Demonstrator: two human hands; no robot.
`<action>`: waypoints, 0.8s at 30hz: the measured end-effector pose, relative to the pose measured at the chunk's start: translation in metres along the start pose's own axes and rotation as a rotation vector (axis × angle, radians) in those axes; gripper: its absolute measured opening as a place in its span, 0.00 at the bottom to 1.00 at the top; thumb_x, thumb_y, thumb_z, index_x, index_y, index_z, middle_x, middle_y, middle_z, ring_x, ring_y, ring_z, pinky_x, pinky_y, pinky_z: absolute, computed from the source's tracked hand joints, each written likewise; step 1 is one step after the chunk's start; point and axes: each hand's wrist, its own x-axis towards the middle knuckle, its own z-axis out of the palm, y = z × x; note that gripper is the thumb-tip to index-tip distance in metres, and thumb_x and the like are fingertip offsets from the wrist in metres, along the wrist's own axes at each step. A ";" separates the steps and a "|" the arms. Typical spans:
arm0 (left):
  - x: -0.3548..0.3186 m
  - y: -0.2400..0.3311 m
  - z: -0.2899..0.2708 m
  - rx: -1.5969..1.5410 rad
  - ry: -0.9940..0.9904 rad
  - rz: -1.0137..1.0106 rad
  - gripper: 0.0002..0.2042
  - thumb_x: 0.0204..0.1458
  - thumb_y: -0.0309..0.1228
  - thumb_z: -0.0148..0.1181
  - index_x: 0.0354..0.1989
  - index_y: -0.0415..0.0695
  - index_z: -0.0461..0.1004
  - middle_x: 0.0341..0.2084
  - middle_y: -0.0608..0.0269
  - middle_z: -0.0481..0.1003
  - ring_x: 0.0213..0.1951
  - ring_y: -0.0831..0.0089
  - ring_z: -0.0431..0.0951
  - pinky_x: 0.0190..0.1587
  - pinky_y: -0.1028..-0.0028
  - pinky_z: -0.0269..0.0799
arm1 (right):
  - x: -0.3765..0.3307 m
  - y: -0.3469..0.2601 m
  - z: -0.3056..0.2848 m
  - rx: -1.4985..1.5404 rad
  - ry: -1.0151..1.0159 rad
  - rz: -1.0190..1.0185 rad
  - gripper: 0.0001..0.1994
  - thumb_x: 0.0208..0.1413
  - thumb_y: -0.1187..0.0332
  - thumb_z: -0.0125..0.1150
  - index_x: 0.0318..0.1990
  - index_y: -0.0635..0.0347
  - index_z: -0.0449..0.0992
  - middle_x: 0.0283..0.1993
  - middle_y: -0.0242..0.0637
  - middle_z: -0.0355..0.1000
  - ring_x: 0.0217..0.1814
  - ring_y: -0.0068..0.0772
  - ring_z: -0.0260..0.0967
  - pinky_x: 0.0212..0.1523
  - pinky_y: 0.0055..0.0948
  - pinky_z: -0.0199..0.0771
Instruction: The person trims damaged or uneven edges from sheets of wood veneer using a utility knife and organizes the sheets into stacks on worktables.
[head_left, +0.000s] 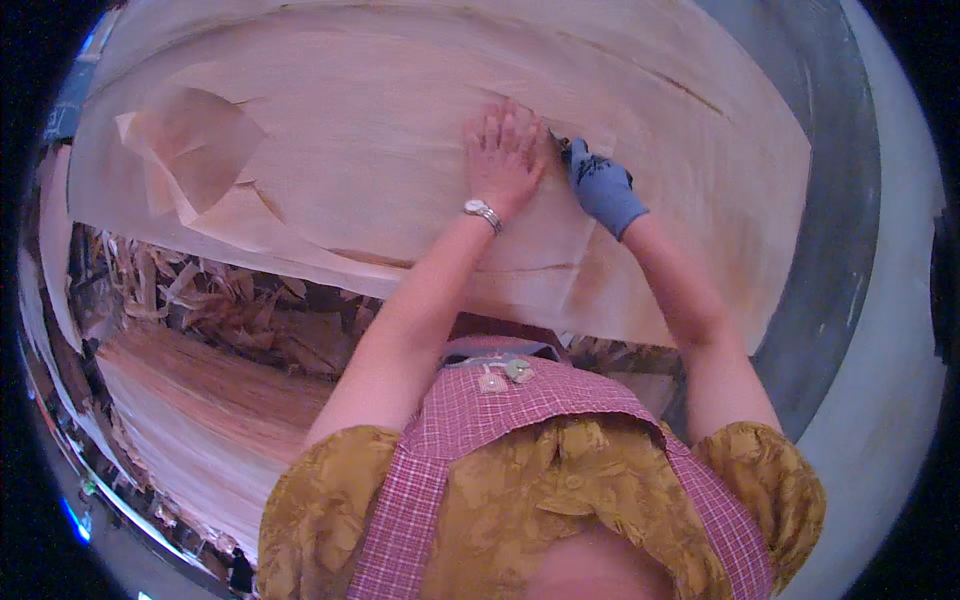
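A large, pale pinkish sheet of wood veneer lies spread in front of me. My left hand, bare and with a watch on its wrist, presses flat on the sheet with fingers stretched out. Just to its right, my right hand wears a blue work glove and is closed round a small dark knife. The knife's tip points up and left, at the veneer close to my left fingertips. Most of its handle is hidden in the glove.
A loose, angular veneer piece lies on the sheet at the left, beside a torn patch. Veneer scraps fill a gap below the near edge. A stack of veneer sheets stands at the lower left. A grey surface borders the right.
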 end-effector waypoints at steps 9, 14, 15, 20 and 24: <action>-0.002 0.004 0.010 0.058 0.038 0.062 0.30 0.51 0.49 0.55 0.66 0.71 0.59 0.69 0.52 0.47 0.71 0.50 0.42 0.65 0.37 0.32 | -0.141 -0.040 0.057 0.182 -0.088 0.338 0.18 0.61 0.66 0.43 0.54 0.69 0.59 0.25 0.52 0.75 0.25 0.47 0.76 0.24 0.44 0.76; -0.019 0.017 0.006 0.045 -0.079 0.275 0.30 0.50 0.49 0.55 0.65 0.71 0.59 0.70 0.57 0.46 0.71 0.54 0.43 0.65 0.34 0.29 | -0.152 -0.048 0.053 0.134 -0.132 0.318 0.26 0.54 0.71 0.48 0.60 0.75 0.57 0.30 0.52 0.77 0.28 0.46 0.78 0.24 0.46 0.77; -0.021 0.020 0.008 0.033 -0.136 0.378 0.31 0.51 0.49 0.55 0.66 0.71 0.58 0.71 0.59 0.45 0.71 0.55 0.42 0.65 0.34 0.28 | -0.152 -0.046 0.054 0.090 -0.112 0.290 0.26 0.54 0.71 0.49 0.60 0.76 0.56 0.30 0.52 0.77 0.28 0.46 0.78 0.23 0.46 0.77; -0.024 0.025 0.004 0.079 -0.190 0.382 0.31 0.51 0.54 0.53 0.66 0.72 0.56 0.71 0.63 0.45 0.72 0.57 0.39 0.64 0.34 0.29 | -0.196 -0.069 0.079 0.293 -0.144 0.407 0.23 0.54 0.71 0.50 0.56 0.73 0.57 0.27 0.51 0.76 0.25 0.46 0.77 0.24 0.43 0.76; -0.028 0.023 0.005 0.087 -0.201 0.372 0.32 0.51 0.55 0.53 0.66 0.71 0.57 0.71 0.65 0.43 0.73 0.57 0.34 0.65 0.34 0.25 | -0.241 -0.090 0.108 0.305 -0.237 0.496 0.20 0.56 0.69 0.50 0.54 0.70 0.61 0.29 0.52 0.76 0.28 0.45 0.77 0.26 0.43 0.76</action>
